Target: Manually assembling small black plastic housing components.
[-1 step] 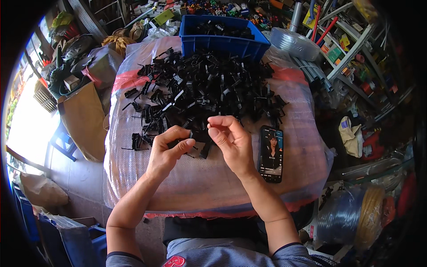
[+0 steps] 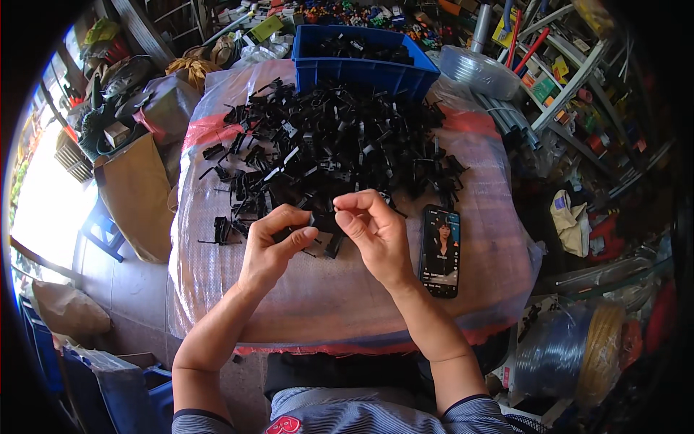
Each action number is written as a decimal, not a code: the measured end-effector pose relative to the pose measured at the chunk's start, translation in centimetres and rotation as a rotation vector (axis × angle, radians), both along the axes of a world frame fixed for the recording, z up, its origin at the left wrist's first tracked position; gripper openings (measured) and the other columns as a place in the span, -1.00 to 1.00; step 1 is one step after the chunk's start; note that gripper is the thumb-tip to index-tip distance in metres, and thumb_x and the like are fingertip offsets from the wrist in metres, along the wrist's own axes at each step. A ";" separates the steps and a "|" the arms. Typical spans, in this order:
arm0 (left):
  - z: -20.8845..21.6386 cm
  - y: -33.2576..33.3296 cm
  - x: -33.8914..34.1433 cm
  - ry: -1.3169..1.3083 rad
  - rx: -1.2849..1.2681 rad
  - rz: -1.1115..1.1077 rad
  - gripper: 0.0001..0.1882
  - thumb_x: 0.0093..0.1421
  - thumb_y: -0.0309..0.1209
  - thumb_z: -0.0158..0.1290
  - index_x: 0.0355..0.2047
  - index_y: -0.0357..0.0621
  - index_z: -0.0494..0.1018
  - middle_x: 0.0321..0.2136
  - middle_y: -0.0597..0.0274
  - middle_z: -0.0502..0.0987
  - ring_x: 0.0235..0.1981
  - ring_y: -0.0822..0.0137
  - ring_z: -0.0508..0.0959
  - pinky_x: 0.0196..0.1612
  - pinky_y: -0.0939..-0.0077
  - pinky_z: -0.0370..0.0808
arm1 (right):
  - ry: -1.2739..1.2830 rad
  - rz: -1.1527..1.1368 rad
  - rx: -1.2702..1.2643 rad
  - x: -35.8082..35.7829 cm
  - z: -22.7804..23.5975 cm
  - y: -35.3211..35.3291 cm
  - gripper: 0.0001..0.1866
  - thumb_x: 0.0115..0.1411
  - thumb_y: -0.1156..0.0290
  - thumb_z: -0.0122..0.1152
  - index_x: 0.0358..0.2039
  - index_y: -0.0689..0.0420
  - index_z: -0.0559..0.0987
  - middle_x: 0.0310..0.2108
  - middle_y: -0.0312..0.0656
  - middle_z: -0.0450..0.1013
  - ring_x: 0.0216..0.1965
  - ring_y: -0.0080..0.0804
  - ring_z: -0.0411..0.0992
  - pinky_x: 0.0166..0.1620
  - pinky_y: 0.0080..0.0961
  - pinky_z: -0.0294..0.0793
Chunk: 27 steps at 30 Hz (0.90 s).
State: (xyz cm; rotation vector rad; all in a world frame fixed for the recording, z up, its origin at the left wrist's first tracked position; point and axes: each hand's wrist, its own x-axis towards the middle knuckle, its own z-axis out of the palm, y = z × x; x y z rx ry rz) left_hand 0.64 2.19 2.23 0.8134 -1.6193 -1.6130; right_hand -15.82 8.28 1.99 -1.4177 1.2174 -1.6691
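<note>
Over the near edge of a heap of black plastic parts (image 2: 340,137), my two hands face each other with a small gap between the fingertips. My left hand (image 2: 273,239) is closed, its thumb and bent forefinger pinching a small black plastic part, of which only a dark end shows. My right hand (image 2: 377,235) has its thumb and forefinger brought together in a pinch; whatever sits between them is too small to make out. The parts in the heap look like small clips with thin arms, tangled together.
Behind the heap stands a blue plastic crate (image 2: 361,72) with more black parts. A phone (image 2: 440,249) with a lit screen lies right of my right hand. Woven plastic sheeting (image 2: 347,304) covers the work surface. Wrapped coils of tubing (image 2: 557,354) sit at the lower right.
My right hand has shifted very slightly left, toward my left hand. The left hand and the heap look the same.
</note>
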 end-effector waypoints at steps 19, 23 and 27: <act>0.5 0.0 0.0 0.073 -0.012 0.154 -0.85 0.06 -0.50 0.08 -0.34 -0.28 0.47 -0.62 0.31 0.41 -0.65 0.55 0.33 -0.57 0.71 0.24 | 0.222 0.219 0.080 -0.4 0.3 0.0 -0.63 0.14 0.38 0.15 -0.07 0.24 0.38 -0.28 -0.28 0.40 -0.24 -0.62 0.33 -0.25 -0.66 0.36; -0.1 -1.0 0.2 0.227 0.237 0.039 -0.80 0.10 -0.36 0.06 -0.37 -0.28 0.47 -0.66 0.39 0.38 -0.66 0.62 0.26 -0.60 0.73 0.14 | 0.668 0.017 -0.223 0.0 0.0 -0.1 -0.42 -0.09 0.47 0.33 -0.02 0.23 0.36 -0.21 -0.09 0.38 -0.21 -0.23 0.39 -0.15 -0.46 0.41; -0.4 -0.9 0.0 0.228 0.246 0.068 -0.82 0.10 -0.37 0.07 -0.38 -0.26 0.47 -0.66 0.40 0.37 -0.66 0.62 0.26 -0.60 0.74 0.15 | 0.787 -0.079 -0.280 0.6 -0.3 -0.1 -0.43 -0.14 0.50 0.31 -0.05 0.27 0.37 -0.25 -0.07 0.37 -0.24 -0.19 0.37 -0.20 -0.40 0.40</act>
